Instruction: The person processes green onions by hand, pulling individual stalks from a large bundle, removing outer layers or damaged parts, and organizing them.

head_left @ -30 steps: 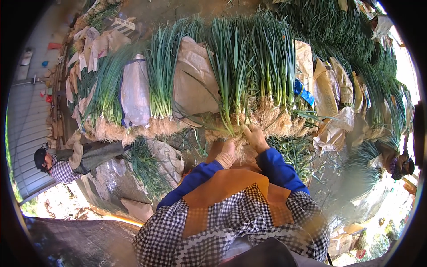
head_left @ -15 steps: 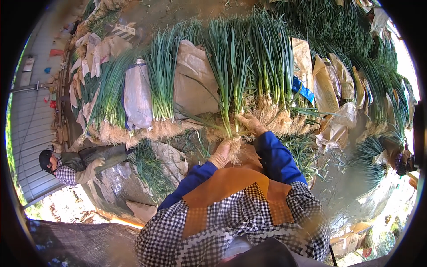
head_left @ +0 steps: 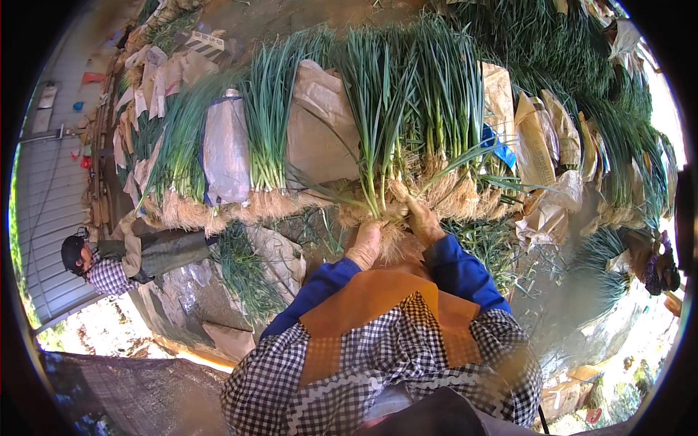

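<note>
Gripping a bunch of green onions (head_left: 382,167) at its root end, you have both hands on the pale, hairy root mass just in front of your body. Your left hand (head_left: 366,245) is curled around the roots from below, fingers closed on them. Your right hand (head_left: 420,218) lies over the top of the same clump, fingers bent down onto it; how tightly it grips cannot be told, since the roots hide the fingertips. The leaves of the bunch run straight away from you, in line with the row of laid-out bunches (head_left: 269,138) resting on brown paper sacks (head_left: 320,123) and a grey plastic sack (head_left: 225,145).

Judged step: setting or squaring this bunch into the row, roots level with its neighbours. The next move seems to call for keeping the stalks together while you settle the roots, so nothing splays into the bunch on the right (head_left: 454,123).

Another person (head_left: 109,261) crouches well apart at your left, near loose greens (head_left: 243,269)
</note>
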Action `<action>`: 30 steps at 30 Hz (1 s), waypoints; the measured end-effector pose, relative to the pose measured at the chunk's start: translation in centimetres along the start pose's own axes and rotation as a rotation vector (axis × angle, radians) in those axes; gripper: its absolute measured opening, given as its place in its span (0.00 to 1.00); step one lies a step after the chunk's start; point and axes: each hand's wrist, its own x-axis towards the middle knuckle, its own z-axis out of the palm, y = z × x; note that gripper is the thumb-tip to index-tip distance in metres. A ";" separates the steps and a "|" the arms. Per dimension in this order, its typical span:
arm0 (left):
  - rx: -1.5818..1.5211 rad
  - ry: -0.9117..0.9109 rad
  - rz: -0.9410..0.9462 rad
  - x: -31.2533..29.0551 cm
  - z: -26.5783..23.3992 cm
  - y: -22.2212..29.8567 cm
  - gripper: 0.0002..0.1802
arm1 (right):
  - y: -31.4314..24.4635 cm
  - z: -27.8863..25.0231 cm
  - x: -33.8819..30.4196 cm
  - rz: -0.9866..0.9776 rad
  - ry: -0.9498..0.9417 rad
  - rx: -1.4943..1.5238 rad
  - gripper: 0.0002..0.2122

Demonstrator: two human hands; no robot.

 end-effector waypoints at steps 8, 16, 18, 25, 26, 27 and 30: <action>-0.109 -0.204 0.123 -1.7 -1.0 1.8 0.11 | -2.6 -10.3 -11.9 0.526 -0.036 -1.673 0.18; 0.531 0.010 0.442 -0.2 -2.6 -1.2 0.03 | -7.5 4.1 6.5 -0.028 0.233 -1.475 0.26; 0.589 0.014 0.444 -0.6 -2.6 -1.2 0.03 | -6.2 3.2 8.7 0.046 -0.154 -1.717 0.23; 0.576 0.114 0.476 -0.5 -1.8 -0.3 0.04 | -6.7 6.4 -2.5 0.376 -0.298 -0.814 0.13; 0.533 0.094 0.471 -0.1 -2.1 -0.2 0.04 | -5.3 3.8 -4.3 0.420 -0.399 -0.541 0.12; 0.127 0.103 0.249 -0.2 -1.9 0.0 0.05 | -6.3 2.0 -6.2 0.459 -0.412 -0.534 0.12; -0.118 -0.124 0.128 0.9 -4.6 -0.5 0.06 | -8.4 -0.2 -6.7 0.715 -0.445 -1.325 0.18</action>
